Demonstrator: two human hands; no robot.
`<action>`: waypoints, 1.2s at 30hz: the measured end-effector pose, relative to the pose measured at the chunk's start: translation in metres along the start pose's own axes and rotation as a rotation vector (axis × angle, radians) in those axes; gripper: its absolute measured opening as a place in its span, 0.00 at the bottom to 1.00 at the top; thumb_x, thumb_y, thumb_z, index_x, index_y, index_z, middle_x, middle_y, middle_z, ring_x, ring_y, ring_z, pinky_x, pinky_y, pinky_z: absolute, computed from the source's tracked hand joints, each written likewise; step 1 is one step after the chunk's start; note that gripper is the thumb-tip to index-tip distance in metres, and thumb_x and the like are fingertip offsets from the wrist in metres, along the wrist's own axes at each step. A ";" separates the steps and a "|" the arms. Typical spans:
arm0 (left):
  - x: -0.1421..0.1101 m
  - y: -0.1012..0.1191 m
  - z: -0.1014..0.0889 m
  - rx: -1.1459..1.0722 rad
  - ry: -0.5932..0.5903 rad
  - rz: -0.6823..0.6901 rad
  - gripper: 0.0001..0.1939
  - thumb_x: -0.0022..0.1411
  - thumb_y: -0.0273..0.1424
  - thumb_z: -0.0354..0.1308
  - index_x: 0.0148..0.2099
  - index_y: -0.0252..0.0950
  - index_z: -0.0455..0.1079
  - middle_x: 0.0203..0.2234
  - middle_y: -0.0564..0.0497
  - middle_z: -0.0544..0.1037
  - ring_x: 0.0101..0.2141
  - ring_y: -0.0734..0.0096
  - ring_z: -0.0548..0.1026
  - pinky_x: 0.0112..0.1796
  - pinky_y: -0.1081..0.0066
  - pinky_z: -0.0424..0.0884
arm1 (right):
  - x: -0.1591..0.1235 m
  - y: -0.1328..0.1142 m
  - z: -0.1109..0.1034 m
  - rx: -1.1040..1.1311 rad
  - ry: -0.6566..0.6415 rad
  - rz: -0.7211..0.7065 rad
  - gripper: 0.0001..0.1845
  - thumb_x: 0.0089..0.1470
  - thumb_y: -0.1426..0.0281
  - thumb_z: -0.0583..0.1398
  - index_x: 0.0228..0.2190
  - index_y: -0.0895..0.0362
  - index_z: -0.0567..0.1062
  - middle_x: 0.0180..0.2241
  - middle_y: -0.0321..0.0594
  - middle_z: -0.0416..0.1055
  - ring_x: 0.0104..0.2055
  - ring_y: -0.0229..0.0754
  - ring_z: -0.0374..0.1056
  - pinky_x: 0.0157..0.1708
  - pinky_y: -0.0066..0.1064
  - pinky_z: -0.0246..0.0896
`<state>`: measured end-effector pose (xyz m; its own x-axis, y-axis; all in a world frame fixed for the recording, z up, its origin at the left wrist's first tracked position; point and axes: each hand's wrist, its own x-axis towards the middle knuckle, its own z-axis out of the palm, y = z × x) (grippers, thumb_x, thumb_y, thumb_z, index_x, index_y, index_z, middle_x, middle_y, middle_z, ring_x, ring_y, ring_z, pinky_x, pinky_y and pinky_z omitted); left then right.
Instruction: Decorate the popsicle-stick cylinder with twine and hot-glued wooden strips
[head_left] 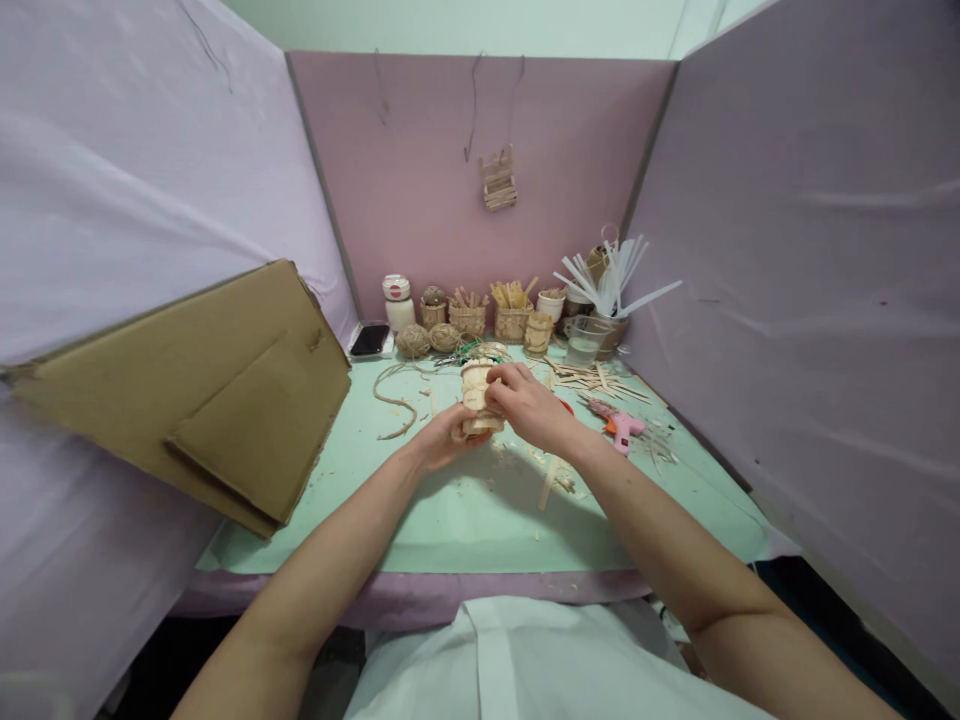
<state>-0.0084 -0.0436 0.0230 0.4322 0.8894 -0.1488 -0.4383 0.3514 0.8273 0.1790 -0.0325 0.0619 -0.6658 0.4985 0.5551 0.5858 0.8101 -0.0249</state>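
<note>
A small pale wooden cup, built of short wood pieces, is held just above the table in front of me. My left hand is wrapped round its lower part from the left and below. On the cup's right side, my right hand has its fingers bent and pressed together against the wall. Whatever tiny piece may be between those fingertips is hidden. Wood shavings and a loose flat stick lie below the right forearm. A pink glue gun rests to the right of my right hand.
Balls of twine, a white bottle and stick-filled baskets line the back. White glue sticks stand at right. Thin wood strips are scattered near them. A cardboard sheet leans at left. A phone lies behind.
</note>
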 end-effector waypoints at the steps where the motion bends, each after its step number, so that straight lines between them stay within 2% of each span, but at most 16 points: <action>1: 0.001 0.000 -0.002 -0.009 -0.010 -0.004 0.12 0.54 0.25 0.60 0.43 0.34 0.73 0.37 0.48 0.80 0.38 0.68 0.77 0.42 0.70 0.72 | -0.001 0.001 0.001 0.005 0.014 0.002 0.08 0.61 0.78 0.55 0.34 0.55 0.71 0.49 0.47 0.65 0.49 0.49 0.57 0.41 0.37 0.60; 8: 0.003 0.000 -0.008 -0.054 -0.012 -0.029 0.10 0.57 0.26 0.58 0.43 0.33 0.72 0.35 0.46 0.81 0.37 0.67 0.77 0.43 0.68 0.73 | -0.003 0.001 0.002 0.076 0.060 -0.005 0.09 0.64 0.74 0.53 0.34 0.54 0.72 0.49 0.46 0.65 0.49 0.48 0.59 0.45 0.40 0.63; 18: -0.001 0.002 0.000 -0.076 0.043 -0.021 0.08 0.59 0.25 0.55 0.41 0.31 0.74 0.33 0.47 0.80 0.33 0.70 0.76 0.41 0.69 0.74 | -0.004 -0.002 -0.002 0.195 0.136 -0.053 0.07 0.64 0.73 0.53 0.38 0.55 0.72 0.47 0.49 0.67 0.50 0.49 0.62 0.49 0.44 0.64; 26: -0.001 0.002 0.002 -0.052 0.025 -0.019 0.07 0.58 0.24 0.56 0.37 0.31 0.74 0.30 0.47 0.79 0.31 0.70 0.76 0.39 0.71 0.73 | -0.005 -0.003 0.003 0.215 0.074 -0.053 0.04 0.61 0.70 0.58 0.39 0.54 0.73 0.45 0.48 0.68 0.50 0.49 0.63 0.47 0.43 0.65; 36: -0.003 0.004 0.006 -0.063 0.046 -0.040 0.08 0.59 0.24 0.56 0.40 0.31 0.75 0.30 0.48 0.79 0.32 0.70 0.76 0.39 0.71 0.73 | -0.007 -0.005 0.005 0.237 0.114 -0.030 0.05 0.64 0.70 0.56 0.36 0.55 0.73 0.45 0.48 0.68 0.49 0.49 0.64 0.47 0.43 0.65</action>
<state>-0.0070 -0.0462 0.0298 0.4141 0.8865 -0.2067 -0.4710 0.4030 0.7847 0.1791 -0.0385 0.0540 -0.6167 0.4461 0.6486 0.4332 0.8803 -0.1936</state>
